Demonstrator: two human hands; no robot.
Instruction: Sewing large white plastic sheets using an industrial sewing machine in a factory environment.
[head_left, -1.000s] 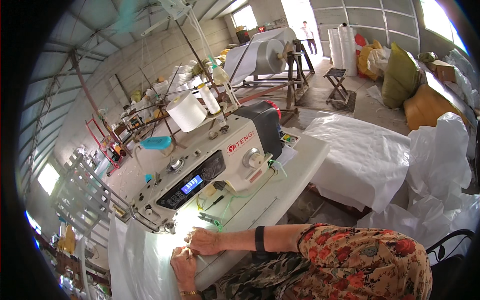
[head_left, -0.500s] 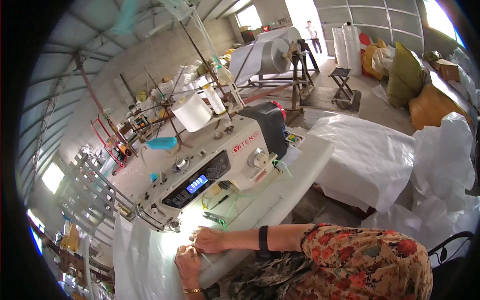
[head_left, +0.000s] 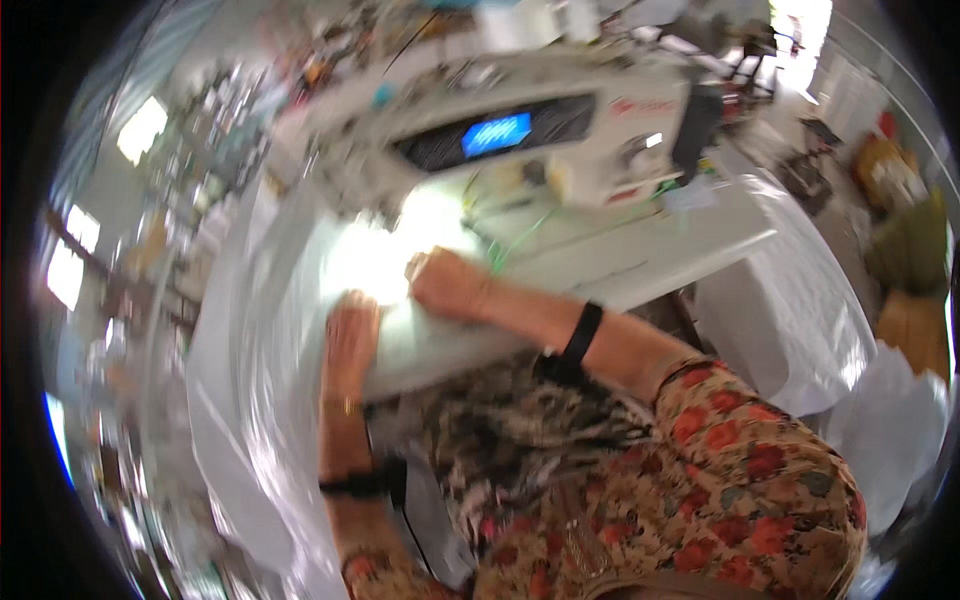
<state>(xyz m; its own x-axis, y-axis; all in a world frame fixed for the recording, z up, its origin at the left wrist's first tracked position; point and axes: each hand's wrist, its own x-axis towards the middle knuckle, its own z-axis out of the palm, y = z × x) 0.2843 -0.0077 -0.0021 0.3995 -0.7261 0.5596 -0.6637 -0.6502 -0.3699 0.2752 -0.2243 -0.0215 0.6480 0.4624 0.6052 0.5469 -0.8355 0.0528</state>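
The picture is blurred by motion. My left hand (head_left: 352,332) lies flat on white fabric (head_left: 300,300) spread over the sewing table, fingers toward the brightly lit needle area. My right hand (head_left: 447,284) rests on the same fabric just right of the light, close to the foot of a white industrial sewing machine (head_left: 520,130) with a blue lit display. A black band sits on my right wrist. Whether my fingers pinch the fabric or only press it is too blurred to tell.
The white table top (head_left: 640,255) runs to the right of my hands. White fabric piles (head_left: 800,310) hang off the table's right end. Yellow and green bundles (head_left: 910,250) sit at the far right. Shelving and bright windows (head_left: 140,130) fill the left.
The view has swung down and closer to the machine and turned blurry. Both hands stay on the fabric in front of the needle, now nearer the picture's middle.
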